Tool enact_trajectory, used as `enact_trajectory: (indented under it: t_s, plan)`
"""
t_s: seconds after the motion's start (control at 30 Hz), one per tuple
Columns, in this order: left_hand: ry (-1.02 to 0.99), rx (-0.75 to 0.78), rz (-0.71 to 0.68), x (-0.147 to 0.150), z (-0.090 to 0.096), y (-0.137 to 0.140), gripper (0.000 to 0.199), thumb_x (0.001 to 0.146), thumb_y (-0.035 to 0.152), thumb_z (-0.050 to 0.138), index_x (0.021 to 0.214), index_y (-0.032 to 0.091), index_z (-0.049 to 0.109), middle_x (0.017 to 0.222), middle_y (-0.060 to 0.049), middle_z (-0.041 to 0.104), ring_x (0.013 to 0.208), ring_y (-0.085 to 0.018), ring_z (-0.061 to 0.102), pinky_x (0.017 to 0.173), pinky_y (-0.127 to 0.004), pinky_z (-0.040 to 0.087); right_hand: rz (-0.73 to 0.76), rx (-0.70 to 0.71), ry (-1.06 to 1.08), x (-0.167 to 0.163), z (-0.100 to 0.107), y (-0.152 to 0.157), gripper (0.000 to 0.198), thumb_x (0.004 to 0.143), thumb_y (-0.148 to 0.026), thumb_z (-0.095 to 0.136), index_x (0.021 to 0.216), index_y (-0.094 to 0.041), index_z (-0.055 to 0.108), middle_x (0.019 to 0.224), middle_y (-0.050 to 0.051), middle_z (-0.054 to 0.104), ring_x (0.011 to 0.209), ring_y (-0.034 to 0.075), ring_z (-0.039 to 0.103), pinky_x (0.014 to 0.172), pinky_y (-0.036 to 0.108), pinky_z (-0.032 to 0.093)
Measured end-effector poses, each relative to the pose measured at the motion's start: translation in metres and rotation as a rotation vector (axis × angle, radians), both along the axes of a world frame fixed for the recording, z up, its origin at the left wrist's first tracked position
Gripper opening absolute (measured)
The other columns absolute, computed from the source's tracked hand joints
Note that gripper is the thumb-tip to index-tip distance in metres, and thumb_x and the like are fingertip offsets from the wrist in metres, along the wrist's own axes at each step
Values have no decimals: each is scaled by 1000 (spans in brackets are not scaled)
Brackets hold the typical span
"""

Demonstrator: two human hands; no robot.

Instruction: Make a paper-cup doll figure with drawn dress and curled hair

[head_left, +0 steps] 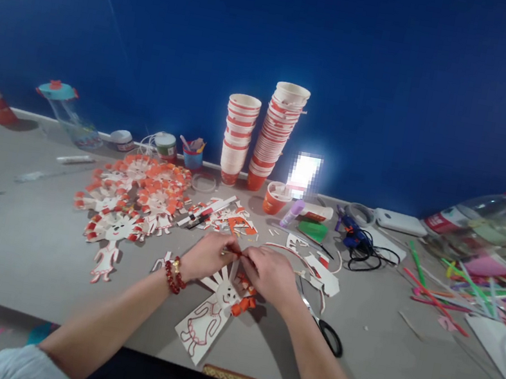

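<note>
A white paper doll cutout [205, 321] with a drawn face and dress lies tilted at the table's front, its head fringed with paper strips. Some strips on its right side are curled and orange. My left hand [209, 257], with red bead bracelets on the wrist, pinches the tip of one upper strip. Meeting it there, my right hand [270, 274] has its fingers closed on the same strip. Black-handled scissors [327, 336] rest right of my right hand. To the left lies a finished-looking paper doll [115, 234] beside a pile of similar orange-and-white dolls [150, 188].
Two tall stacks of paper cups [237, 141] stand against the blue wall near a glowing, blurred-out screen [303, 173]. Paper scraps [233, 218], a purple glue stick [292, 213] and a blue glue gun [357, 234] lie behind my hands. Bottles [464, 214] and colourful straws [480, 291] crowd the right.
</note>
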State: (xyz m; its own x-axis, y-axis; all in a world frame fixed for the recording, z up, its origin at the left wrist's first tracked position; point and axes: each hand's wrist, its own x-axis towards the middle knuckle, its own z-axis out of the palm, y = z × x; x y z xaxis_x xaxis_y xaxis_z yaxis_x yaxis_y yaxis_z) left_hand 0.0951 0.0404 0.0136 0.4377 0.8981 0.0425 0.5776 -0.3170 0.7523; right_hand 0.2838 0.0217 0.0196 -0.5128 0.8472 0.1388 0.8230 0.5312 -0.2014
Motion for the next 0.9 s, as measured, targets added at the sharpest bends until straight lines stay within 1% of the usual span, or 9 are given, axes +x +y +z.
enact_trajectory:
  t_s: [0.1, 0.23, 0.33, 0.47, 0.57, 0.67, 0.77, 0.9]
  plan:
    - [-10, 12, -3, 0, -3, 1, 15, 78, 14, 55, 82, 20, 68, 83, 0, 71, 81, -17, 62, 75, -26, 45, -28, 7, 0, 0, -1, -1, 17, 95, -28, 51, 86, -20, 63, 77, 3, 67, 73, 18, 60, 64, 28, 32]
    - [-73, -76, -23, -2, -7, 1, 14, 77, 17, 57, 85, 20, 68, 83, 0, 70, 78, -16, 62, 69, -24, 46, -12, 0, 6, 1, -4, 0, 15, 94, -27, 53, 85, -20, 63, 75, 2, 66, 70, 17, 58, 63, 28, 31]
    - [-124, -119, -29, -3, -7, 1, 12, 80, 19, 57, 85, 19, 67, 82, 0, 69, 77, -16, 61, 69, -24, 46, -6, -4, 23, 2, -4, 0, 15, 93, -27, 55, 82, -20, 62, 74, 2, 65, 69, 17, 58, 62, 27, 31]
    - [-117, -72, -17, -2, -3, 1, 10, 77, 12, 59, 81, 18, 66, 81, 0, 69, 79, -15, 61, 72, -24, 46, -12, -32, 61, 2, -3, 0, 11, 90, -26, 57, 82, -20, 61, 75, 1, 66, 71, 16, 60, 63, 27, 32]
    - [-102, -23, -26, -1, 0, 0, 10, 78, 10, 59, 82, 19, 64, 83, 0, 69, 83, -16, 62, 77, -26, 46, 0, -69, 80, 2, -1, 0, 11, 92, -27, 55, 86, -21, 62, 77, 1, 68, 73, 17, 61, 64, 26, 33]
    - [-147, -26, -30, -1, -1, -1, 13, 78, 10, 60, 88, 19, 60, 87, -1, 68, 84, -16, 63, 77, -26, 48, 13, -99, 79, 2, 0, 0, 15, 96, -28, 50, 91, -21, 63, 81, 2, 70, 75, 17, 63, 64, 26, 33]
    - [-182, -41, -19, 0, -4, -1, 18, 77, 9, 59, 91, 19, 57, 89, -1, 67, 84, -16, 64, 76, -26, 49, 5, -103, 61, 2, 1, 0, 15, 96, -26, 51, 90, -21, 64, 80, 2, 69, 74, 17, 62, 64, 26, 33]
    - [-128, -30, -15, 0, -4, 1, 13, 77, 13, 60, 88, 20, 59, 86, 0, 68, 84, -17, 64, 78, -27, 47, -4, -86, 91, 2, 0, 0, 13, 93, -27, 55, 87, -20, 64, 78, 2, 68, 74, 17, 61, 64, 26, 33]
